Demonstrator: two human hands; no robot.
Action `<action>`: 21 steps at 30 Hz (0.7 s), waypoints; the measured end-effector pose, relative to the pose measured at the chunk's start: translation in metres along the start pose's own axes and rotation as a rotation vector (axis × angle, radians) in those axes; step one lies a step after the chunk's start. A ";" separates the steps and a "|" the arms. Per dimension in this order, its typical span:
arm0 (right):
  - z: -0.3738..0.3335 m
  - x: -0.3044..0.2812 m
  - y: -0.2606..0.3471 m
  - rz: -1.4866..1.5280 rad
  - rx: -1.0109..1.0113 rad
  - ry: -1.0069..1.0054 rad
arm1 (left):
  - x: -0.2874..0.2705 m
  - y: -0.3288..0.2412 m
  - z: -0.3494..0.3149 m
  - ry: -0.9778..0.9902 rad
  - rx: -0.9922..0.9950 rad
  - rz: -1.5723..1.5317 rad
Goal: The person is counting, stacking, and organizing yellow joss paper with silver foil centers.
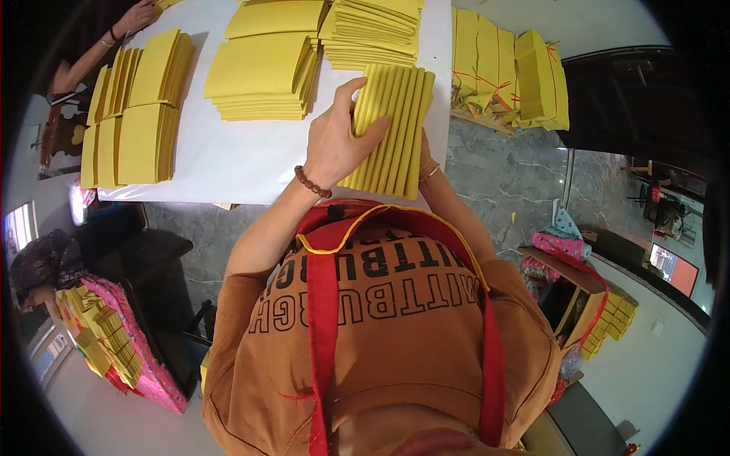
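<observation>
My left hand [340, 135] is closed on the left side of a bundle of yellow paper rolls [393, 129], its thumb lying across the front. The rolls sit side by side, slightly slanted, over the near edge of the white-covered table [251, 163]. My right hand [427, 161] is at the bundle's right edge, mostly behind it, so its fingers are hidden. Just beyond the bundle lies a pile of folded yellow paper [372, 34]. To its left is another stack of yellow paper sheets [258, 76].
More yellow stacks [148, 140] stand at the table's left. Another person's hand [135, 17] reaches in at the far left. Yellow bundles tied with red string [540, 80] stand beyond the right edge. A pink-lined container of yellow packets [114, 334] is at lower left.
</observation>
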State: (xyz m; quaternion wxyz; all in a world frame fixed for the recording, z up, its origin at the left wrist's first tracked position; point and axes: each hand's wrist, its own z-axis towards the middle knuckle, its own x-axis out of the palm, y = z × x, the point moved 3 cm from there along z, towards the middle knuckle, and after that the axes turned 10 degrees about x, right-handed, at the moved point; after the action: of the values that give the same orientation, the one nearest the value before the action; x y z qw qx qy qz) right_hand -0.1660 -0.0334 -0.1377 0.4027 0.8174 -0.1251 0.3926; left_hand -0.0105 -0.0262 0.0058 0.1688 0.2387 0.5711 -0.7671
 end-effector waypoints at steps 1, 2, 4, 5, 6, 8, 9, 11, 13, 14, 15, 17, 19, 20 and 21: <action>0.000 -0.002 -0.001 0.012 0.014 0.002 | 0.001 0.001 0.001 0.011 -0.007 0.004; 0.000 -0.003 -0.001 0.024 0.028 0.004 | 0.001 0.001 0.001 0.023 -0.015 0.007; 0.000 -0.004 -0.001 0.040 0.042 0.020 | 0.001 0.001 0.000 0.013 -0.004 0.007; 0.000 -0.004 -0.002 0.055 0.056 0.034 | 0.002 0.001 0.000 0.004 0.007 0.007; 0.001 -0.006 -0.003 0.056 0.055 0.034 | 0.004 0.003 -0.001 0.005 0.008 0.006; 0.005 -0.013 -0.008 0.175 0.092 0.064 | 0.006 0.002 -0.003 -0.141 0.126 0.020; 0.005 -0.015 -0.008 0.176 0.092 0.063 | 0.005 0.002 -0.003 -0.141 0.126 0.019; 0.004 -0.016 -0.008 0.195 0.096 0.120 | 0.005 0.002 -0.001 -0.080 0.079 0.036; 0.005 -0.014 -0.008 0.205 0.116 0.113 | 0.007 0.006 -0.003 -0.105 0.104 0.040; 0.005 -0.013 -0.009 0.216 0.132 0.103 | 0.008 0.006 -0.003 -0.127 0.132 0.042; 0.004 -0.014 -0.008 0.215 0.133 0.104 | 0.006 0.005 -0.003 -0.128 0.132 0.043; 0.000 -0.017 -0.004 0.151 0.099 0.095 | 0.007 0.006 -0.004 0.009 -0.007 0.044; -0.007 -0.012 0.013 0.036 0.156 0.014 | 0.013 0.018 -0.010 -0.012 -0.061 -0.183; -0.010 -0.007 0.024 -0.078 0.209 -0.072 | 0.018 0.027 -0.016 -0.029 -0.111 -0.414; -0.010 -0.002 0.038 -0.081 0.211 -0.064 | 0.025 0.036 -0.020 -0.036 -0.112 -0.409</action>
State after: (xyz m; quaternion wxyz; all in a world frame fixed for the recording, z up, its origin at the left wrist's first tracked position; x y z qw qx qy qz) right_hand -0.1920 -0.0502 -0.1140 0.3256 0.8717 -0.0628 0.3608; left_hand -0.0086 -0.0169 -0.0410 0.0330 0.0944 0.6461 -0.7567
